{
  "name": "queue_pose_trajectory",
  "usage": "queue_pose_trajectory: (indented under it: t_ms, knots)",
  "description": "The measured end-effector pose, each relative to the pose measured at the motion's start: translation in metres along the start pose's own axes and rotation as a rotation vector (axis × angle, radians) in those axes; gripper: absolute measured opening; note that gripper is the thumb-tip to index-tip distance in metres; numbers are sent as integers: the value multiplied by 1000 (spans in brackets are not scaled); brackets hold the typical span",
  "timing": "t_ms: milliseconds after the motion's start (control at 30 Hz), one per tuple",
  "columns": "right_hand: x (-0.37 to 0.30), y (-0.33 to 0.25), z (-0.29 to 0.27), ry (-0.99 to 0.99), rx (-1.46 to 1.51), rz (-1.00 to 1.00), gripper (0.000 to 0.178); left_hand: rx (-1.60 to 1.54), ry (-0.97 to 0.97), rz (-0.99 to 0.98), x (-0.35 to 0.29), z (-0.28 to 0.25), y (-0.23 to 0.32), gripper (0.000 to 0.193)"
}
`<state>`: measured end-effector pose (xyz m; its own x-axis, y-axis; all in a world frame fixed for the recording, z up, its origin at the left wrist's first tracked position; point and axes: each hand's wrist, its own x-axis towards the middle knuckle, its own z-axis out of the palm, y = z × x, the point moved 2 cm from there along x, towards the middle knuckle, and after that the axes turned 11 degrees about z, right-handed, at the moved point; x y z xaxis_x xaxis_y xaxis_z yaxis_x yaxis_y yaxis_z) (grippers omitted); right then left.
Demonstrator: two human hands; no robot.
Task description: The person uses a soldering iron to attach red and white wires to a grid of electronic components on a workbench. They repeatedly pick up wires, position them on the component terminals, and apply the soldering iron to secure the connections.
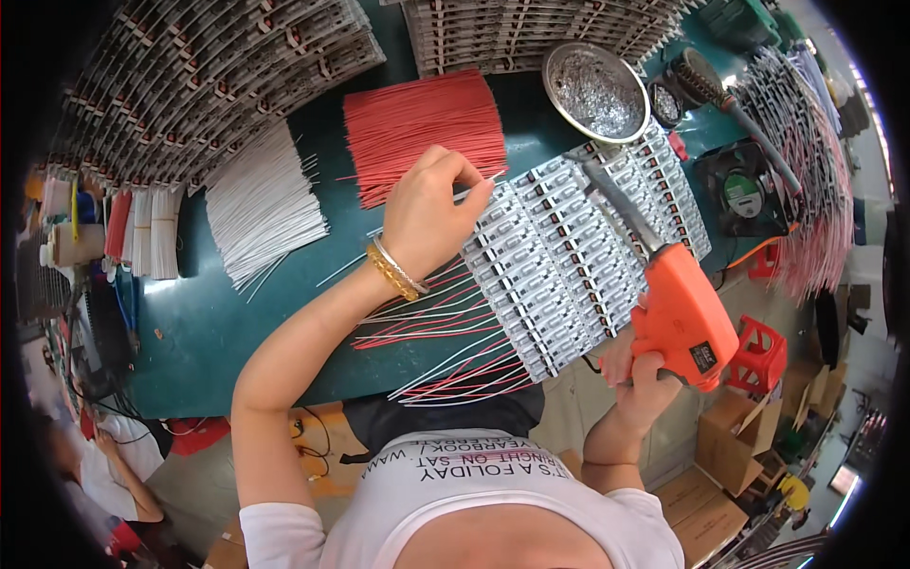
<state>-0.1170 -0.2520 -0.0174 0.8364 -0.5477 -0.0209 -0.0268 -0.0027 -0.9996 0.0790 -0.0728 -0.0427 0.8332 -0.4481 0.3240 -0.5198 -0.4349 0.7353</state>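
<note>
My right hand (641, 384) is wrapped round the handle of an orange soldering gun (690, 308). The gun's long metal barrel reaches up and left over a grey panel (545, 251) covered in rows of small parts. At the panel's upper left edge, my left hand (441, 199) is closed, thumb and fingers pinched on a thin wire whose pale end shows past the fingertips. Red and white wires (441, 318) stick out of the panel's left side onto the table. A bundle of red wires (422, 128) lies just beyond my left hand.
White wires (265, 209) lie to the left. Stacked panels (218, 85) stand behind them. A metal bowl (597, 92) of silvery material, a brush (697, 76) and a black fan (744, 192) sit at the right. A red stool (758, 351) and cardboard boxes (735, 431) stand below.
</note>
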Motion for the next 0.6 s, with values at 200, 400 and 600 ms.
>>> queue_pose_trajectory:
  t_ms: [200,400,600]
  knots:
    - [0,3,5,-54,58,170,59,30,-16,-9,-1,7,-2,16]
    - [6,8,6,-40,18,249,49,29,-26,-29,0,8,-1,17]
    - [9,4,9,-95,2,288,42,38,-29,-34,1,8,-2,17]
